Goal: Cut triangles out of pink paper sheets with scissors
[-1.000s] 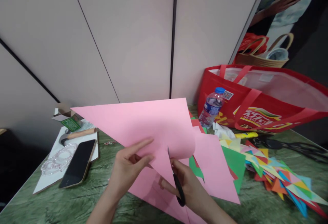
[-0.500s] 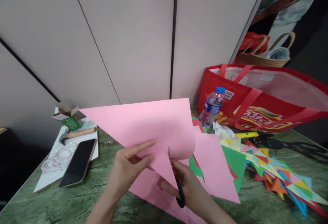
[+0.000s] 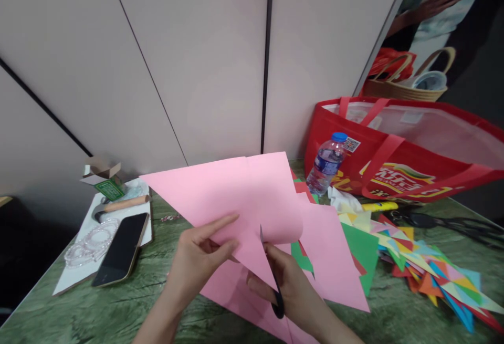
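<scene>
My left hand (image 3: 205,262) pinches a large sheet of pink paper (image 3: 236,191) between thumb and fingers, holding it up off the table. My right hand (image 3: 291,281) grips a pair of black-handled scissors (image 3: 277,304), its fingers wrapped in the handles. The scissor blade lies in a cut through the pink sheet, and the paper right of the blade curls over. Part of the scissors is hidden behind the paper. Under my hands lies more pink paper (image 3: 244,302), and to the right are pink and green sheets (image 3: 360,244).
Right: a pile of coloured paper pieces (image 3: 437,270), yellow tube (image 3: 380,206), water bottle (image 3: 326,165) and red bag (image 3: 354,123). Left: phone (image 3: 121,249), beaded strands (image 3: 90,244), hammer-like tool (image 3: 124,204) and small box (image 3: 103,178). Another person's hand (image 3: 443,2) shows at upper right.
The pink sheet's far left corner has shifted right and slightly down, and its top edge tilts more. The hands and scissors have hardly moved. The other person's hand has spread its fingers.
</scene>
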`<state>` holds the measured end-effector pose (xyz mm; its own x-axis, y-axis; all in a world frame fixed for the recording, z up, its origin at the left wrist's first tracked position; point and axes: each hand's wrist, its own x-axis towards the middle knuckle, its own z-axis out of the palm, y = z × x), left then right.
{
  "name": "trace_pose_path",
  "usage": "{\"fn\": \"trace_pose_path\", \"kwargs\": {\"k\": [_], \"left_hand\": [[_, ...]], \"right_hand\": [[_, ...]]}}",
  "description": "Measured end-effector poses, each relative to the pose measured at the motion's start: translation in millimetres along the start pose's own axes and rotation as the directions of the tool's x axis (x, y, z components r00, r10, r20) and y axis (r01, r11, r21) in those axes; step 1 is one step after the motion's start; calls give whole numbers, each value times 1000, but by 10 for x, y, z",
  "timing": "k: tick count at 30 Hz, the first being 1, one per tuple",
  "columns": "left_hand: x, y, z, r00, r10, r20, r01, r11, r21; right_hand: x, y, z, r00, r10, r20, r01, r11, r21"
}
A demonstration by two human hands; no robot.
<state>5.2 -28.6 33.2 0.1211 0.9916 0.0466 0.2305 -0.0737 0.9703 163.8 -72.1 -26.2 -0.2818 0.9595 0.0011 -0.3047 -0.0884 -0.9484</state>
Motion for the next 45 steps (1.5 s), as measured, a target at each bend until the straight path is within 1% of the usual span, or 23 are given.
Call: {"fn": "trace_pose_path", "kwargs": {"k": [4,7,16,22,25,30,41,45], "left_hand": [[-4,2,-4,1000,16,-9,-16,1000,19],[2,9,3,1000,24,-10,-24,999,25],[-5,19,5,1000,16,-2,-16,1000,-12],[-8,7,14,1000,13,-17,-13,1000,-1],[-4,12,15,1000,10,-17,-10,1000,-6],[-8,23,7,1000,-4,5,4,999,-52],[-11,-14,13,1000,-25,12,25,999,-32],[-14,-6,12,999,-26,18,27,999,-25]], "right_hand": [[-1,-11,11,1000,-19,7,19,1000,-4],[1,-20,24,1000,-26,-11,26,1000,-12],[10,-30,49,999,0,-48,0,1000,-11],[15,-14,64,995,77,-61,-76,997,22],[18,-4,62,991,106,-84,-107,994,-10],[16,-17,63,990,112,-86,-115,993,-33],[13,-34,64,984,149,-97,-156,985,-69],[22,-31,72,983,145,-113,-148,989,-23]]}}
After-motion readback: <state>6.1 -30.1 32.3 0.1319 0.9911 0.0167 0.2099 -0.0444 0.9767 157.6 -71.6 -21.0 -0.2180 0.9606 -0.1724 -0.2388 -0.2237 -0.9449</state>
